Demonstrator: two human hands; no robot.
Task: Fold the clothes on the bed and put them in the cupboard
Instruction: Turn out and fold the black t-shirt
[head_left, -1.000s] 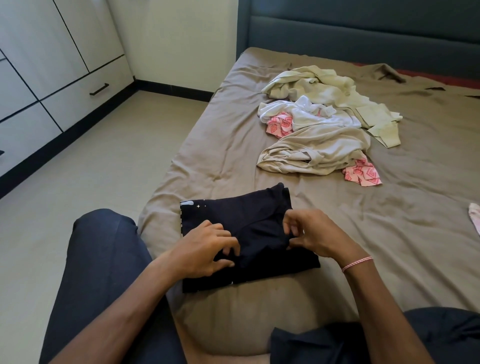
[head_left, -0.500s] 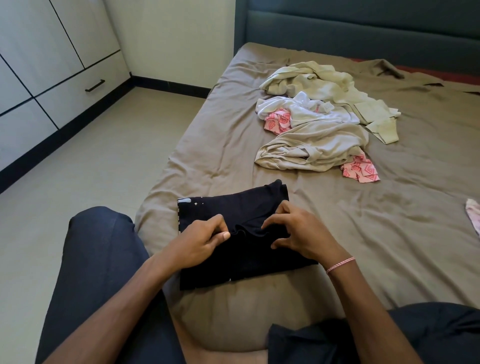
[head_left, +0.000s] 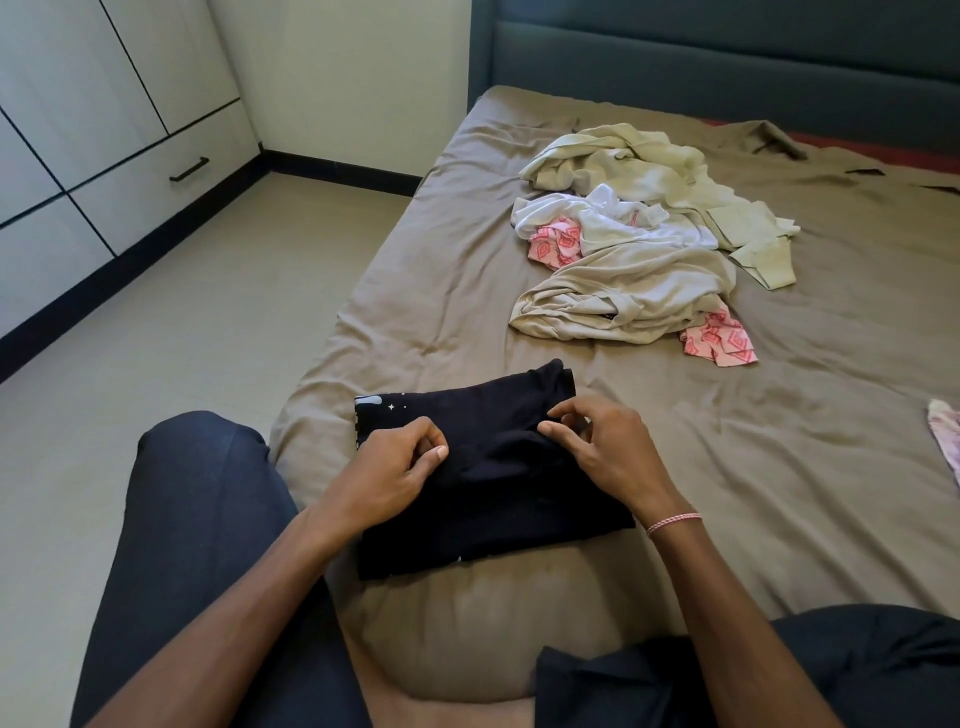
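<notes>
Right hand (head_left: 602, 452) re-pinched | left hand (head_left: 400, 467) grip pinching black garment (head_left: 498, 499) too

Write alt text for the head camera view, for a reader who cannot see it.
A person's left hand and right hand pinch a folded dark garment at the near edge of a bed. A heap of unfolded pale and pink clothes lies farther up the bed; a white cupboard stands to the left.

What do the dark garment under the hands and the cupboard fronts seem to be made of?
Dark garment: soft knit cloth, perhaps cotton jersey; matte, and it bunches where the right hand pinches it. Cupboard fronts: smooth pale board, probably laminate; flat with a faint sheen. The handle looks like black metal.
</notes>
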